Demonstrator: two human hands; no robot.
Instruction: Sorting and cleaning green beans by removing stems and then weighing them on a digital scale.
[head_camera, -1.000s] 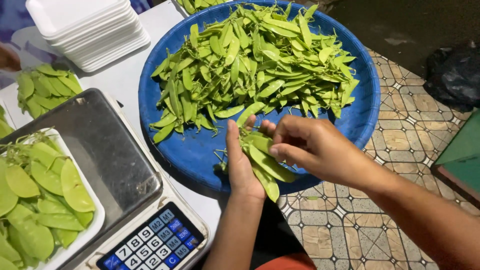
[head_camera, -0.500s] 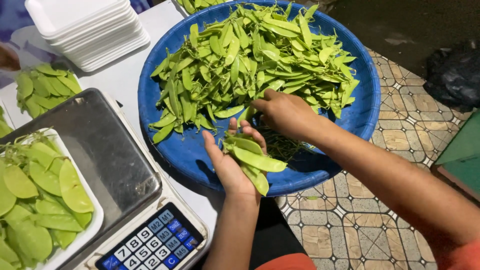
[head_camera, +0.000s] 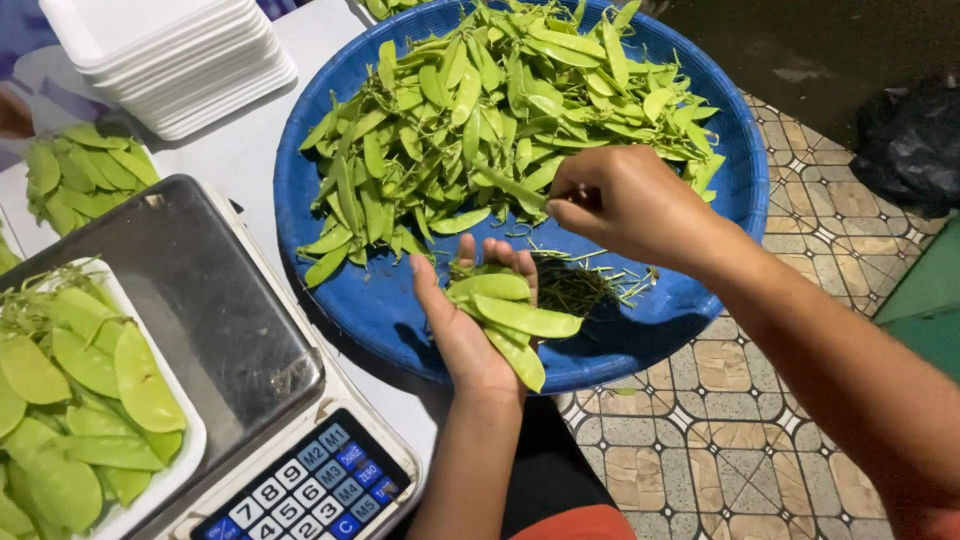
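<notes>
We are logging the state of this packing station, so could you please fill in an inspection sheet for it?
Surface: white table, partly covered.
Job's things: blue basket heaped with green pea pods; trimmed stems on its floor.
Clutter: weighing scale bearing a white tray of pods; stack of white trays; loose pods.
Grippers: left hand palm up, cradling pods; right hand pinching one pod.
Cables: nothing seen.
Surroundings: patterned tile floor; black bag.

Two bare forearms, no sleeves, left hand, right hand, no rings
</notes>
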